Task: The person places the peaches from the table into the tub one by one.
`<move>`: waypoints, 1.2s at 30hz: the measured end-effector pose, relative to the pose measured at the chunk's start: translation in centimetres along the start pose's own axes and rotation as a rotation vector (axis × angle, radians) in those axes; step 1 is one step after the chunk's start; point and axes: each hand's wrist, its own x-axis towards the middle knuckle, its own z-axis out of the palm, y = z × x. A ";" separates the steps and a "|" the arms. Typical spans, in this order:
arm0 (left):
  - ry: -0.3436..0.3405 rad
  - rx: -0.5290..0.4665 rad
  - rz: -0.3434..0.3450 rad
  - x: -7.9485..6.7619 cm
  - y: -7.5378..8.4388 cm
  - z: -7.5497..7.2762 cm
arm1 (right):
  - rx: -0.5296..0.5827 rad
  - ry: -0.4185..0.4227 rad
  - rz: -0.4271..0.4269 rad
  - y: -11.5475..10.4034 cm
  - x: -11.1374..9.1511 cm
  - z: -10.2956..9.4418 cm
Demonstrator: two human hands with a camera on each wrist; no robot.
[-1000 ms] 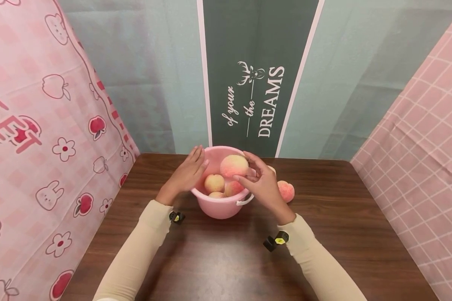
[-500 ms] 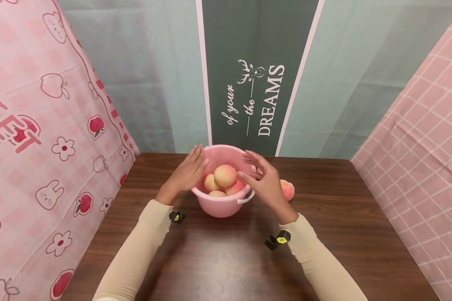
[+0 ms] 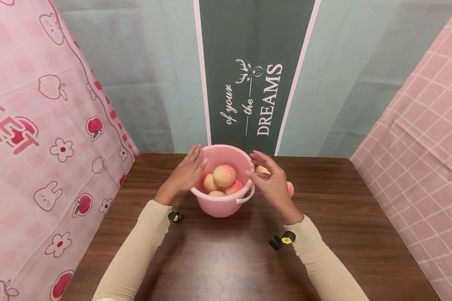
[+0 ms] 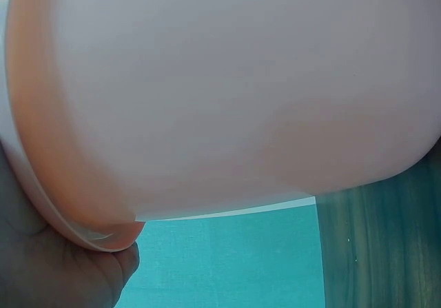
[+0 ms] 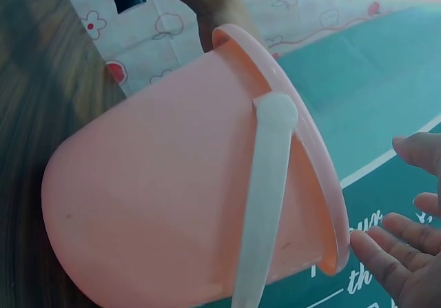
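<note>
A pink bucket (image 3: 219,208) stands upright on the table, with several peaches inside. The topmost peach (image 3: 224,175) is pale yellow with a red blush. My left hand (image 3: 183,172) rests on the bucket's left rim, its fingers looking fairly straight; the left wrist view shows part of that hand (image 4: 65,270) at the rim. My right hand (image 3: 273,184) holds nothing and hovers beside the right rim, fingers spread and slightly bent. Behind its fingers a yellowish peach (image 3: 263,169) shows partly. Another, pinkish peach (image 3: 290,189) is half hidden by the same hand.
The bucket's white handle (image 5: 265,184) hangs down on its right side. Dark wood forms the table (image 3: 226,259). A green and teal cloth (image 3: 143,83) hangs at the back, with pink patterned cloths (image 3: 30,175) at both sides.
My right hand has let go of a peach, which now lies on top of the others in the bucket. That hand has moved right, off the rim. My left hand stays put.
</note>
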 end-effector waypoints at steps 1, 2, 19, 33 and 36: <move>0.000 -0.001 0.000 0.0 0.0 0.0 | -0.006 0.002 -0.004 0.0 0.0 -0.1; 0.001 0.001 0.002 0.0 0.0 0.0 | -0.014 0.006 -0.010 0.1 0.0 -0.3; -0.003 0.010 -0.002 0.0 0.0 0.1 | -0.101 0.072 0.044 1.1 -1.3 -3.0; -0.004 0.003 -0.006 0.0 -0.1 0.1 | -0.152 0.120 0.101 3.7 -2.6 -5.0; -0.006 0.000 -0.009 0.0 0.0 0.1 | -0.137 0.129 0.097 4.1 -2.8 -5.1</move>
